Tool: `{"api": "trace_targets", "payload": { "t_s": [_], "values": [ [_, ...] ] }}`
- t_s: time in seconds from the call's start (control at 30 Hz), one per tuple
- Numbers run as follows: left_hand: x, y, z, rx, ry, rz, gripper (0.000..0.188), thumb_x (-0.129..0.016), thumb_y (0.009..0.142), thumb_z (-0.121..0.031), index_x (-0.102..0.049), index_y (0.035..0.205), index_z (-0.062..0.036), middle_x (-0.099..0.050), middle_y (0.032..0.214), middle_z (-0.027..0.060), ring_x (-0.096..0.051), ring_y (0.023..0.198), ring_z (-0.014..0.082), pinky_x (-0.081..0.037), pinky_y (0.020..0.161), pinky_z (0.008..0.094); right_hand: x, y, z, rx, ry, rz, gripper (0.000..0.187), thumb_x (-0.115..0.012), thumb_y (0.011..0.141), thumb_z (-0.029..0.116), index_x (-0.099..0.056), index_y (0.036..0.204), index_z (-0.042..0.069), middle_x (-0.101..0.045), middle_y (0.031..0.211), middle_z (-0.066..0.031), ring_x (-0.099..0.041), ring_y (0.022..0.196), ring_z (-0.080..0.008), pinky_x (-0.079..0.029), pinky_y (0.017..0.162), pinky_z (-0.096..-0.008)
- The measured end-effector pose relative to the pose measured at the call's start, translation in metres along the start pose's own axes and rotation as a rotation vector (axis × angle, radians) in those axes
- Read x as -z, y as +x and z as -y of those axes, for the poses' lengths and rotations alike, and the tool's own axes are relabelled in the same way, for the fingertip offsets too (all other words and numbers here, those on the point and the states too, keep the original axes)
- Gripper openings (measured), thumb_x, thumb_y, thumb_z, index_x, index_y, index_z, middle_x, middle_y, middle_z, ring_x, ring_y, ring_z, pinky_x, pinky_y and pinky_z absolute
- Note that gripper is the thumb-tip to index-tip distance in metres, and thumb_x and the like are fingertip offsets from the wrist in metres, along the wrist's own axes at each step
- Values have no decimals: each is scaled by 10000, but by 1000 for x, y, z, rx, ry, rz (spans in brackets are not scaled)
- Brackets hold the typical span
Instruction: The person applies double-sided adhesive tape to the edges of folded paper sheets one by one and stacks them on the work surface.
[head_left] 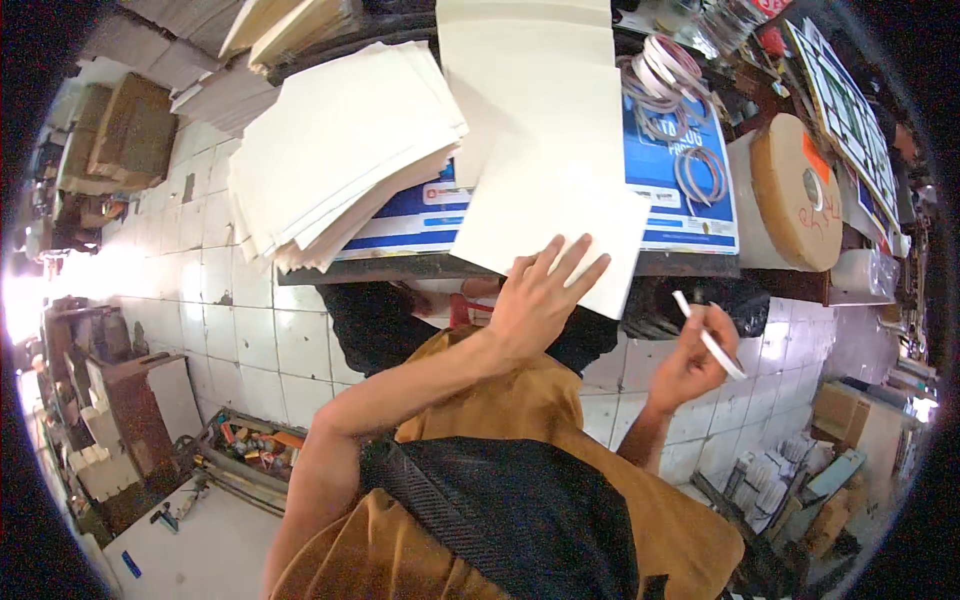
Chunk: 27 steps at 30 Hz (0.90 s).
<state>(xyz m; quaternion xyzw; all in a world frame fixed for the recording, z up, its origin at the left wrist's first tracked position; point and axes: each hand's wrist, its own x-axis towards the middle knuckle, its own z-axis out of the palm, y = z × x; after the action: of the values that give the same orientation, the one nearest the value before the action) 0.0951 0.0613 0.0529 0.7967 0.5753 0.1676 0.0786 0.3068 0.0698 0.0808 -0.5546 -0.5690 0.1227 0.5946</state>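
Note:
My left hand (545, 300) lies flat with its fingers spread on a white paper sheet (575, 210). That sheet sits askew, its lower corner reaching past the table's near edge. Beneath and beyond it are more white sheets (530, 50). To the right, off the table edge, my right hand (697, 355) pinches a narrow white strip (717, 350) that slants across the fingers. What exactly the strip is cannot be made out. A fanned stack of white paper (340, 140) rests on the table's left side.
Rings of narrow tape (670, 75) lie on a blue printed sheet (690, 215) at the right. Beside them stands a large tan roll (795, 190). Cardboard boxes (135, 130) are at the far left. A white-topped surface (190, 550) holding small tools is at lower left.

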Motion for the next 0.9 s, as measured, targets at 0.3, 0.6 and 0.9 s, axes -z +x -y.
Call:
{"api": "trace_targets", "payload": {
  "t_s": [0.3, 0.6, 0.9],
  "values": [
    [177, 18, 72, -6, 48, -830, 567, -515, 845, 89, -665, 1370, -65, -576, 1474, 186, -480, 1428, 383, -349, 1199, 506, -5, -2, -4, -58, 74, -17, 218, -706, 958, 19, -629, 1158, -24, -664, 1069, -115, -635, 895, -151, -537, 767, -272],
    [104, 27, 80, -4, -164, -487, 479, -729, 903, -156, -611, 1352, -41, -617, 1392, 178, -544, 1347, 351, -424, 1144, 464, -41, 1, 19, -25, 235, 144, 238, -738, 939, 53, -631, 1146, 3, -680, 1020, -75, -601, 852, -113, -497, 751, -258],
    [15, 23, 68, 175, -129, -157, 814, -629, 962, -505, -381, 1533, 20, -311, 1625, 263, -270, 1515, 452, -262, 1232, 525, -65, 0, 34, 62, 214, 226, 275, -734, 939, 64, -614, 1177, -7, -683, 1049, -104, -626, 903, -141, -504, 841, -283]
  ]
}}
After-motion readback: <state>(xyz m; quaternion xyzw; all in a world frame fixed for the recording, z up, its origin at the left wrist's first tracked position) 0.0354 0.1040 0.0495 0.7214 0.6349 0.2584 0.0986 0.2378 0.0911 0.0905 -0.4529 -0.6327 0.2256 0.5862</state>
